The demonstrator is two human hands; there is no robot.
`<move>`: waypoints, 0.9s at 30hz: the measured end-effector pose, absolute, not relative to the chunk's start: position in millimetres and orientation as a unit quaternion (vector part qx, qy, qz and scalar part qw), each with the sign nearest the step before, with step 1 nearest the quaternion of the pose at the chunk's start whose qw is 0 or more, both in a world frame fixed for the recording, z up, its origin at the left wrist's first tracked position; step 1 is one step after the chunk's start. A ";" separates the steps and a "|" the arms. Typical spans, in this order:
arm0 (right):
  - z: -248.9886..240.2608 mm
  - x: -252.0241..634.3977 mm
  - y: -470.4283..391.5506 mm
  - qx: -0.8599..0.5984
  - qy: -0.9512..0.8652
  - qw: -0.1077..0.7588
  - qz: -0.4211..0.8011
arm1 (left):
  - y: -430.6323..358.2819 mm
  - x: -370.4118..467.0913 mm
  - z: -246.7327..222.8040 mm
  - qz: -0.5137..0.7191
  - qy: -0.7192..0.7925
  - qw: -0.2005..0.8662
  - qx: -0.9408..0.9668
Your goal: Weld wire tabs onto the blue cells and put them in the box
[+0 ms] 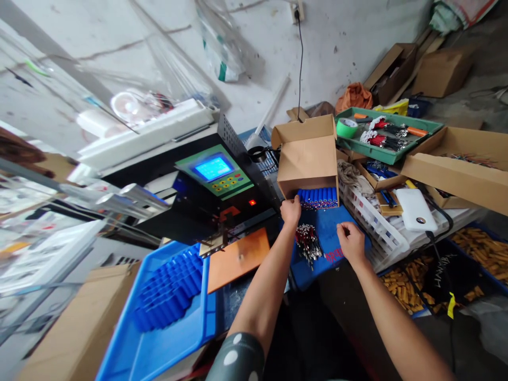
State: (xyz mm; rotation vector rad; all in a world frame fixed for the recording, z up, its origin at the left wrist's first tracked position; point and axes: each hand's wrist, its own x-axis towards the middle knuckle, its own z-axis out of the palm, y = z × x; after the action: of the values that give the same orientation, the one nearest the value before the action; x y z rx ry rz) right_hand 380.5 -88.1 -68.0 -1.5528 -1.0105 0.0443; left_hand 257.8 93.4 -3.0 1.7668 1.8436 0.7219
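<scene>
Behind your work area you have a scuffed, off-white wall, marked by dark specks and crossed by a thin crack-like line. A socket is mounted near the top, with a black cord hanging from it. Clear plastic bags hang against the wall to the left of that. On your far right, cardboard boxes sit on a dark, dull floor beside an orange bag. Pale metal framing blurs along your left. The light is cool, brighter on the left and dimmer toward the right.
</scene>
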 end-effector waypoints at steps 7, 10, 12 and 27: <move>-68.0 381.0 -88.3 -0.669 -0.438 0.600 0.019 | 84.0 249.6 -3.4 0.217 0.648 0.123 0.720; -65.9 380.6 -89.1 -0.672 -0.437 0.597 0.022 | 85.9 247.2 -9.6 0.243 0.615 0.141 0.737; -64.7 380.4 -89.8 -0.676 -0.436 0.593 0.024 | 88.6 246.2 -15.4 0.273 0.590 0.162 0.742; -70.8 381.6 -88.2 -0.682 -0.440 0.583 0.018 | 89.3 241.0 -26.1 0.294 0.534 0.224 0.760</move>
State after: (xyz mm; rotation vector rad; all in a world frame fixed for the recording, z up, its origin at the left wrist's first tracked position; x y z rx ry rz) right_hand 381.6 -88.2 -70.8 -1.5928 -1.0281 0.0420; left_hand 241.0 89.3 -26.1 2.0992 1.4738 0.8126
